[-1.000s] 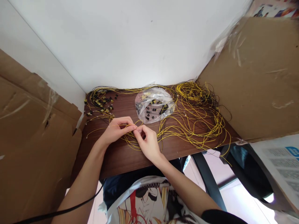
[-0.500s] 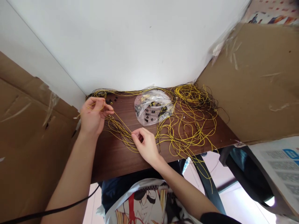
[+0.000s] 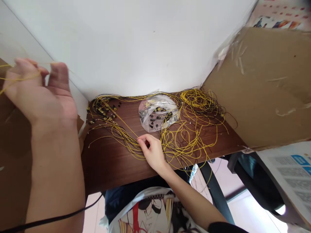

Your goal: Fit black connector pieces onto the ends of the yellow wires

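Note:
My left hand is raised at the far left, smeared by motion. Its fingers are bent around a thin yellow wire, with loops of it trailing over the hand. Down at the table's middle, my right hand pinches that wire between thumb and forefinger; the strand runs taut up to the left from the pinch. Under and beside the right hand lies a bundle of yellow and black wires. Small black and yellow connectors sit at the left end of the wires.
A clear plastic bag with black and yellow parts lies at the back middle. Tangled wires cover the right of the brown table, some hanging over its front edge. Cardboard and a white wall enclose it.
My left hand has swung up and to the left, drawing the yellow wire with it. Loose wires at the right have shifted leftward. My right hand stays nearly in place.

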`<move>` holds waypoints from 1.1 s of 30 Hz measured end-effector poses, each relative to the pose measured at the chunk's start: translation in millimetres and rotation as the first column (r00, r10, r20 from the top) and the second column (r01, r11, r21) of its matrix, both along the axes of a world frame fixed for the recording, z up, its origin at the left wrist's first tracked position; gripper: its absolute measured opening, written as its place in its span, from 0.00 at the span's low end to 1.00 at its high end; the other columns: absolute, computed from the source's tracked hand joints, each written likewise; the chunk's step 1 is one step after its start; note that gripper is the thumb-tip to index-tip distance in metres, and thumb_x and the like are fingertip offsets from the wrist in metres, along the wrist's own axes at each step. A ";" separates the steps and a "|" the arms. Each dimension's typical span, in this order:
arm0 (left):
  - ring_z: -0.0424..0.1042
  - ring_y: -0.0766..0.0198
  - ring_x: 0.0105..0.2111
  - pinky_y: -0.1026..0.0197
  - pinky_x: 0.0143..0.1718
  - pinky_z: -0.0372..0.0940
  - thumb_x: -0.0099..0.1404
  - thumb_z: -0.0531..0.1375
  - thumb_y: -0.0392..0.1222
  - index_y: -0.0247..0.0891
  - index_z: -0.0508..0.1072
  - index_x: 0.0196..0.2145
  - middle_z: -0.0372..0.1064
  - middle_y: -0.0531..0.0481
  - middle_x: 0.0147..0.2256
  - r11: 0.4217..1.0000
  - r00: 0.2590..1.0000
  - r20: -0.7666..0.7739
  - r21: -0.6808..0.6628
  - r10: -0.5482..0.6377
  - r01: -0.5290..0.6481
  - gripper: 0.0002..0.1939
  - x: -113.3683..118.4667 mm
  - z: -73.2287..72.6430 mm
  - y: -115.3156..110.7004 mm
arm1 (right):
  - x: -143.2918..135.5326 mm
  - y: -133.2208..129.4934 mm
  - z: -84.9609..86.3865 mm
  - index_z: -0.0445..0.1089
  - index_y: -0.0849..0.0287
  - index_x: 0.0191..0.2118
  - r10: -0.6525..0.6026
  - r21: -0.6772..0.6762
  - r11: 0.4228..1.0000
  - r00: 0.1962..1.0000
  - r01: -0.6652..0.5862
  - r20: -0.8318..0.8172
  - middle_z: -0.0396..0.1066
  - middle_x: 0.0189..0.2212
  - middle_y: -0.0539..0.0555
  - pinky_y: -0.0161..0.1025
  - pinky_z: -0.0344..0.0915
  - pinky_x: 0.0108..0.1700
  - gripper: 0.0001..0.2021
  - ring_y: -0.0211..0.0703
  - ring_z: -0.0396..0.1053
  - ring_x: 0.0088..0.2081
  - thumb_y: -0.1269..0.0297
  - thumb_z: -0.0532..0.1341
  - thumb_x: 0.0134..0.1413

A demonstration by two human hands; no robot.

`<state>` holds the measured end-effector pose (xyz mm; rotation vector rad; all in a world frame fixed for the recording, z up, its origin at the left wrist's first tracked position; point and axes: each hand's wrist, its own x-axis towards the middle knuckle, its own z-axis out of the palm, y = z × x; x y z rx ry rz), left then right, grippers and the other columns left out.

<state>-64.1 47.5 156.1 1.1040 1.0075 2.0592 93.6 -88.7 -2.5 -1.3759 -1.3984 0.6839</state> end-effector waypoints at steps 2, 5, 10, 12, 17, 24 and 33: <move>0.69 0.74 0.25 0.66 0.31 0.70 0.66 0.56 0.38 0.34 0.59 0.29 0.58 0.58 0.25 0.988 0.989 -0.024 0.035 -0.148 0.149 0.10 7.1 -12.2 -12.4 | -0.2 0.5 -0.3 0.71 0.59 0.32 -0.010 -0.008 1.000 1.000 0.010 -0.015 0.70 0.27 0.50 0.34 0.60 0.35 0.08 0.38 0.66 0.31 0.66 0.56 0.58; 0.67 0.70 0.22 0.69 0.18 0.63 0.57 0.64 0.40 0.33 0.69 0.27 0.69 0.51 0.26 0.938 0.856 -0.388 -0.088 -0.343 0.336 0.09 17.0 -46.5 -36.4 | -0.7 1.1 -0.6 0.71 0.59 0.32 -0.022 -0.010 1.000 0.998 0.021 -0.051 0.71 0.27 0.50 0.34 0.61 0.34 0.08 0.38 0.66 0.31 0.66 0.56 0.58; 0.64 0.70 0.18 0.70 0.15 0.58 0.56 0.63 0.46 0.36 0.75 0.28 0.71 0.51 0.25 0.779 0.466 -0.625 -0.510 -0.627 0.364 0.10 21.3 -102.5 -66.7 | -1.0 1.0 -0.3 0.70 0.59 0.32 -0.014 0.004 1.000 0.995 0.015 -0.100 0.71 0.28 0.50 0.33 0.61 0.34 0.08 0.37 0.67 0.31 0.66 0.55 0.58; 0.65 0.70 0.17 0.69 0.16 0.58 0.58 0.61 0.47 0.36 0.75 0.30 0.73 0.50 0.27 0.719 0.420 -0.585 -0.595 -0.693 0.359 0.11 23.1 -112.7 -72.2 | -1.0 1.1 -0.2 0.70 0.59 0.31 -0.009 0.008 1.000 0.995 0.010 -0.097 0.70 0.27 0.50 0.33 0.61 0.34 0.08 0.37 0.66 0.30 0.66 0.55 0.58; 0.72 0.63 0.28 0.66 0.27 0.66 0.56 0.63 0.43 0.35 0.76 0.29 0.74 0.48 0.28 0.743 0.501 -0.550 -0.528 -0.668 0.412 0.08 31.9 -119.3 -77.6 | -0.7 1.7 -0.6 0.70 0.59 0.31 -0.023 0.014 1.000 0.998 0.023 -0.056 0.70 0.27 0.49 0.33 0.60 0.34 0.08 0.37 0.66 0.30 0.66 0.55 0.58; 0.71 0.68 0.24 0.66 0.29 0.68 0.51 0.66 0.35 0.34 0.76 0.28 0.73 0.51 0.25 0.914 0.845 -0.388 -0.320 -0.367 0.250 0.04 33.0 -103.9 -63.7 | 0.1 0.9 -1.0 0.71 0.59 0.33 0.019 0.020 1.000 1.000 -0.020 0.021 0.71 0.28 0.50 0.33 0.60 0.35 0.08 0.37 0.66 0.31 0.65 0.56 0.59; 0.73 0.69 0.22 0.63 0.26 0.72 0.57 0.61 0.27 0.30 0.68 0.31 0.68 0.54 0.24 0.982 0.989 -0.143 0.189 0.036 -0.008 0.04 30.7 -36.7 -12.4 | -1.5 0.1 -1.1 0.72 0.59 0.32 0.025 0.019 0.999 0.998 -0.026 0.054 0.70 0.27 0.50 0.34 0.60 0.34 0.08 0.37 0.65 0.30 0.66 0.56 0.58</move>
